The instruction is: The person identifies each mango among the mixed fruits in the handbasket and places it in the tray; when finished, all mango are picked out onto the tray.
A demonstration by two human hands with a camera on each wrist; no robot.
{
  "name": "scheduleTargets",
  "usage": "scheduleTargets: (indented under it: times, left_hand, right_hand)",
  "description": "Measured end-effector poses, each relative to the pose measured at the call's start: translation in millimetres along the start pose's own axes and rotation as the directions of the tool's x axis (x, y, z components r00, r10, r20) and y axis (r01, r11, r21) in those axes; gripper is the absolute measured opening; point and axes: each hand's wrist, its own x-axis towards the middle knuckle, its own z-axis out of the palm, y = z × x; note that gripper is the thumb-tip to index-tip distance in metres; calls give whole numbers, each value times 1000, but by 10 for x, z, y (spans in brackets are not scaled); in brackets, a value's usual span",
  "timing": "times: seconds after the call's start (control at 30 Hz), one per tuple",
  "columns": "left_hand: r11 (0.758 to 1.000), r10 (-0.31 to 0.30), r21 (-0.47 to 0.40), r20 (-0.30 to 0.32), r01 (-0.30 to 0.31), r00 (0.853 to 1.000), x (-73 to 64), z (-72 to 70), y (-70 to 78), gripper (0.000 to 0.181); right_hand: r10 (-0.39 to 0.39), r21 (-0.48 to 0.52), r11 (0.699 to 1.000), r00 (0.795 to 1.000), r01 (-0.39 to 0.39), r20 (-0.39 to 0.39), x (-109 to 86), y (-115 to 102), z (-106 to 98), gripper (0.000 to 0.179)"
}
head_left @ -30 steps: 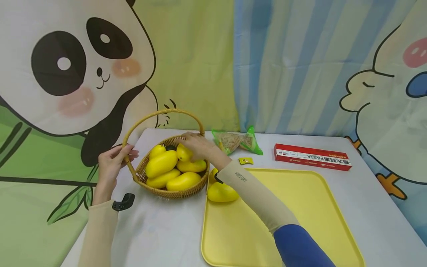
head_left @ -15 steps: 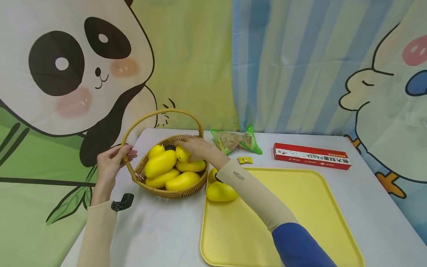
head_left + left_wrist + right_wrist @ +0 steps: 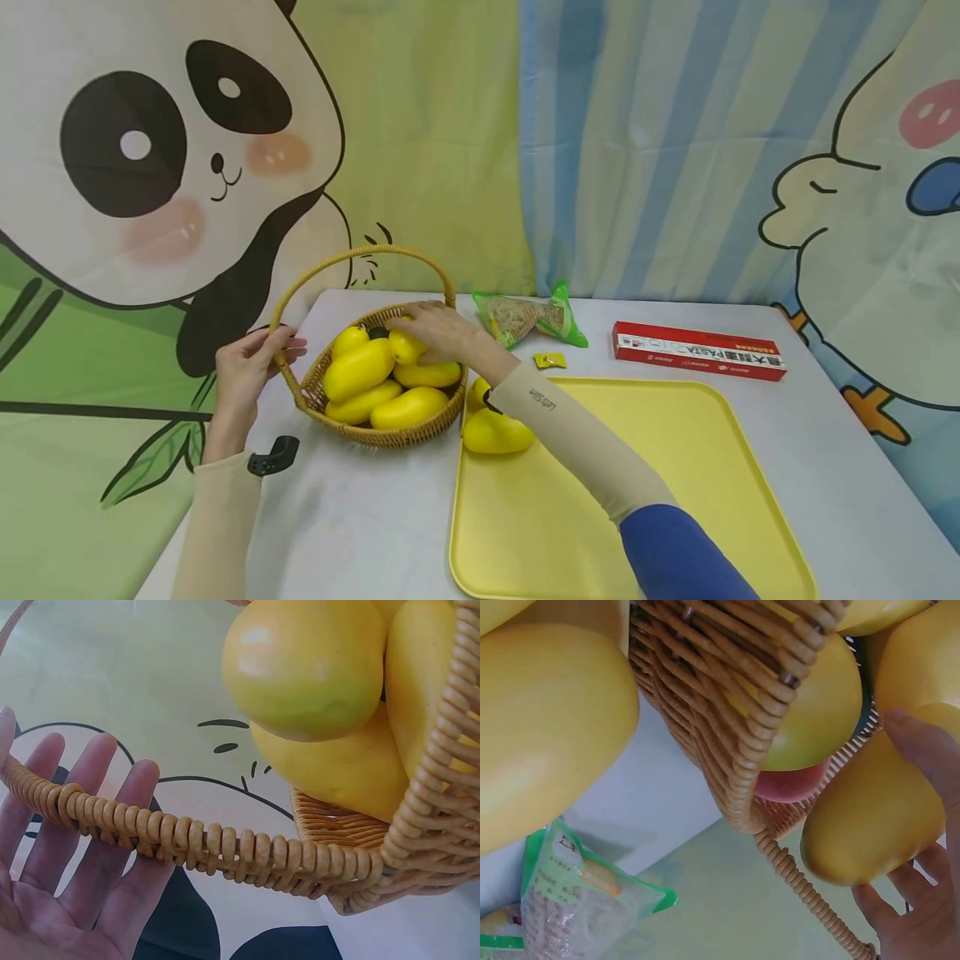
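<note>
My left hand [image 3: 247, 367] grips the handle [image 3: 217, 847] of a wicker basket [image 3: 416, 433], its thumb in front and its fingers behind. Several yellow mangoes [image 3: 360, 369] lie piled in the basket. Over the far right of the pile, my right hand [image 3: 450, 335] holds a mango [image 3: 877, 810] between thumb and fingers. In the head view that mango overlaps the others. A dark round thing [image 3: 378, 332] shows among them at the back, and a pink-red surface [image 3: 791, 785] shows low in the basket in the right wrist view.
A yellow tray [image 3: 637, 483] lies right of the basket, with mangoes [image 3: 497, 432] at its left corner, partly behind my right forearm. Behind it are a green-edged clear bag [image 3: 517, 318], a small yellow packet [image 3: 551, 360] and a red pasta box [image 3: 697, 350].
My right fingers have shifted slightly left and nearer over the mango. My left hand stays on the handle, and the basket stands as before.
</note>
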Motion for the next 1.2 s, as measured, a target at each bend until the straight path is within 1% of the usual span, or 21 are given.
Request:
scheduleTargets:
  times: [0.2, 0.3, 0.43, 0.53, 0.57, 0.63, 0.77, 0.83, 1.03, 1.2]
  left_hand:
    - [1000, 2, -17, 1, -2, 1000, -10, -1, 5, 25]
    - [1000, 0, -25, 4, 1, 1000, -9, -1, 7, 23]
    - [1000, -6, -28, 5, 6, 1000, -11, -7, 9, 20]
    - [1000, -10, -27, 4, 10, 1000, -9, -10, 5, 23]
    - [1000, -10, -25, 4, 10, 1000, -7, -10, 3, 24]
    - [1000, -8, -22, 6, 8, 1000, 0, -11, -1, 24]
    - [1000, 0, -20, 12, 0, 1000, 21, -8, -3, 17]
    - [1000, 0, -18, 13, 0, 1000, 29, -6, -2, 17]
    - [1000, -11, -22, 19, 11, 1000, 27, -4, -6, 21]
    - [999, 3, -50, 21, -2, 1000, 25, -4, -17, 13]
  right_hand:
    - [-46, 20, 999, 997, 48, -64, -72, -41, -82, 73]
    - [-66, 27, 997, 993, 69, -96, -136, -73, -142, 71]
    - [-93, 0, 996, 986, 94, -139, -260, -123, -241, 69]
    - [-105, -30, 994, 980, 101, -167, -386, -146, -296, 69]
    - [-103, -25, 995, 979, 100, -175, -433, -151, -307, 69]
    - [-95, -11, 995, 979, 95, -182, -532, -159, -321, 70]
    - [-66, 20, 997, 982, 70, -180, -728, -195, -332, 75]
    - [-60, 27, 997, 982, 66, -178, -825, -225, -331, 77]
    - [-68, 34, 997, 978, 76, -195, -1095, -325, -264, 70]
    - [-51, 18, 998, 982, 55, -181, -1282, -414, -184, 68]
